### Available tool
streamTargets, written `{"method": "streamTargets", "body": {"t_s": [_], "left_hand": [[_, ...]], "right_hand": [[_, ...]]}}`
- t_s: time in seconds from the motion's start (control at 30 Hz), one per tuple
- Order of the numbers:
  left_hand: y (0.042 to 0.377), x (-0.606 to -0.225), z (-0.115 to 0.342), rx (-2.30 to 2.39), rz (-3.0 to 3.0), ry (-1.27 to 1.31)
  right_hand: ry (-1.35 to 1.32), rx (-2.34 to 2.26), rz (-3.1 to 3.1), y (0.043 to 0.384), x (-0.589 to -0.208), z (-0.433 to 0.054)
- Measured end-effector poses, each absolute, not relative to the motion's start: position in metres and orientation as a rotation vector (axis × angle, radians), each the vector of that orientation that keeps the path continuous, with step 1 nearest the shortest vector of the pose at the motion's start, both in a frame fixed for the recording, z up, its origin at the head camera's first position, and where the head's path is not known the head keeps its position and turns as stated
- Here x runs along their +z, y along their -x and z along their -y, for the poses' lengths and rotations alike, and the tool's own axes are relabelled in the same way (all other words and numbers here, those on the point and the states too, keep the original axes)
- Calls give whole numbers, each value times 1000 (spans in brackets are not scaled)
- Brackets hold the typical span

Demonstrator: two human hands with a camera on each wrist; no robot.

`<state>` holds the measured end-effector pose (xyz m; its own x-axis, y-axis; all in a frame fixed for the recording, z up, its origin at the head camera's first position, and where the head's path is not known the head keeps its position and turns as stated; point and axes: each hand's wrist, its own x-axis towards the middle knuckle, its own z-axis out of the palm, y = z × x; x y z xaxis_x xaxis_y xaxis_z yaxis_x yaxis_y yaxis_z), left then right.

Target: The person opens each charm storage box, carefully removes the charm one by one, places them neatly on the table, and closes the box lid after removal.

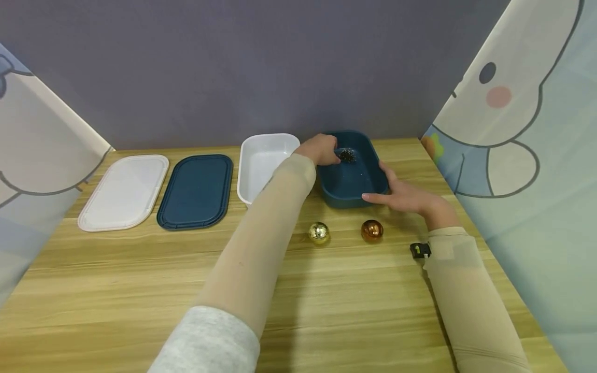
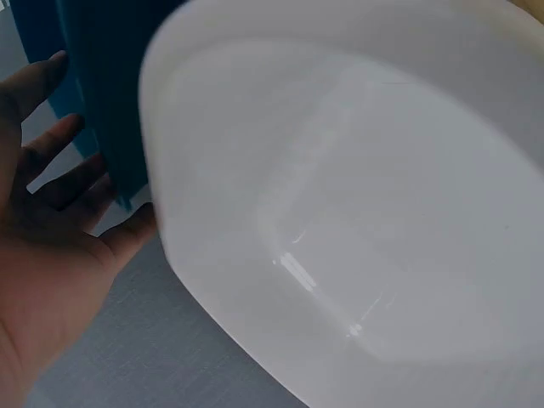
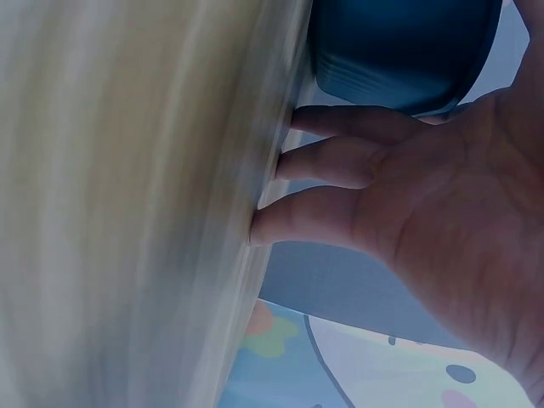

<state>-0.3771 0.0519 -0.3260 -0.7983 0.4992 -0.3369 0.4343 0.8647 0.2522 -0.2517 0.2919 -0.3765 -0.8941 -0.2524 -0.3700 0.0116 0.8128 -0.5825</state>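
Observation:
A dark blue bin (image 1: pixel 356 184) stands at the back of the wooden table, with a small dark pine cone (image 1: pixel 347 155) inside it. My left hand (image 1: pixel 322 148) reaches over the bin's left rim, fingertips close to the pine cone. In the left wrist view its fingers are spread and slightly bent against the blue wall. My right hand (image 1: pixel 408 197) is at the bin's front right corner, thumb along the front rim. Three straight fingers (image 3: pixel 319 214) come down to the tabletop beside the bin. A gold ball (image 1: pixel 319 233) and a copper ball (image 1: pixel 372 231) lie in front of it.
A white bin (image 1: pixel 256 171) stands just left of the blue one, under my left forearm. Farther left lie a blue lid (image 1: pixel 196 190) and a white lid (image 1: pixel 125 192). A grey panel (image 1: pixel 261 67) rises behind the table, and a printed cloth (image 1: pixel 527 233) hangs along the right.

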Motion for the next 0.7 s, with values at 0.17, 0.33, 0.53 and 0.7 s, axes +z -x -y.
{"method": "streamTargets", "body": {"t_s": [0.17, 0.33, 0.53, 0.7], "left_hand": [[377, -326, -49, 187, -2637, -680], [372, -324, -53, 81, -2598, -707], [363, -320, -61, -53, -2550, -633], [363, -323, -62, -89, -2548, -626]], "right_hand": [[187, -842, -2565, 252, -376, -292], [189, -825, -2573, 252, -375, -293], [175, -789, -2581, 250, -375, -293], [176, -782, -2586, 250, -374, -292]]}}
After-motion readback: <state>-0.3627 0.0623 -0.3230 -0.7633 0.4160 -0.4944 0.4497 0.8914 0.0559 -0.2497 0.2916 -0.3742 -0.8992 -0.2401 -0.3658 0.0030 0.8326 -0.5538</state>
